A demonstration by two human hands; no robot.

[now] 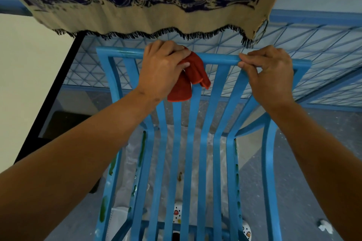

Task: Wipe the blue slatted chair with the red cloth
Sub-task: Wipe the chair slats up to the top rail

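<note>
1. Grey speckled floor (305, 162) below, pale wall at left, blue wire-mesh frame (293, 49) behind; fringed navy-and-beige patterned blanket (137, 2) hanging across the top of the view.
2. Blue slatted chair (194, 143) dead centre, seen from above and behind: top rail near the hands, curved slats running down toward the seat, white sheet or plastic visible through the gaps.
3. Red cloth (188, 80) bunched on the top rail left of middle, two folded ends dangling over the slats.
4. Left hand (162, 68) curled over the cloth, thumb and fingers gripping it and pressing it onto the rail.
5. Right hand (270, 70) pinching the top rail near the right corner, fingertips wrapped round the bar, apparently steadying.
6. Handling, as judged: cloth soft, limp, light; best held wadded in the palm so the loose ends don't snag between slats.
7. Chair looks rigid painted metal or wood, smooth and probably a bit slick; light enough to shift under pressure, hence a bracing grip on the rail.
8. Greenish streaks (144, 143) on the side rails and a brown spot lower down, likely needing firmer rubbing.
9. Narrow slats: wrap cloth round each, run lengthwise.
</note>
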